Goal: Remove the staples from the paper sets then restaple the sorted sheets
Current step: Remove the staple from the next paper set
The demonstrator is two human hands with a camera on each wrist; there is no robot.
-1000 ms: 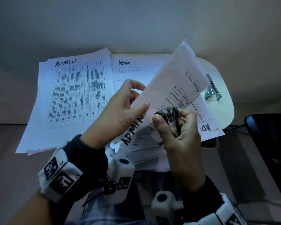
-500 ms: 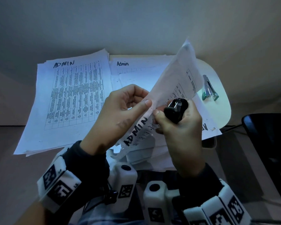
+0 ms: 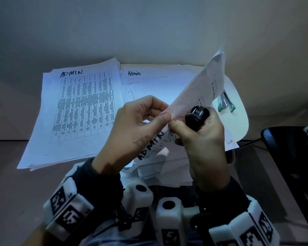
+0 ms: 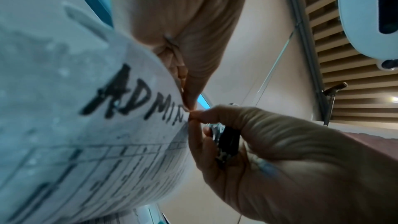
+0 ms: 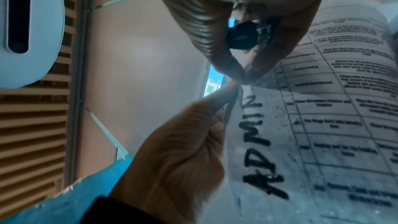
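The left hand (image 3: 132,128) pinches the corner of a raised white printed paper set marked "ADMIN" (image 3: 199,93) between thumb and forefinger. The right hand (image 3: 203,139), at 3 o'clock of the left and touching it thumb to thumb, pinches the same corner while its other fingers curl round a black staple remover (image 3: 196,116) (metal teeth facing up). A green-tipped metal stapler (image 3: 227,102) lies on the pale round table (image 3: 238,125) at 2 o'clock of the hands, beside flat white paper stacks (image 3: 75,112).
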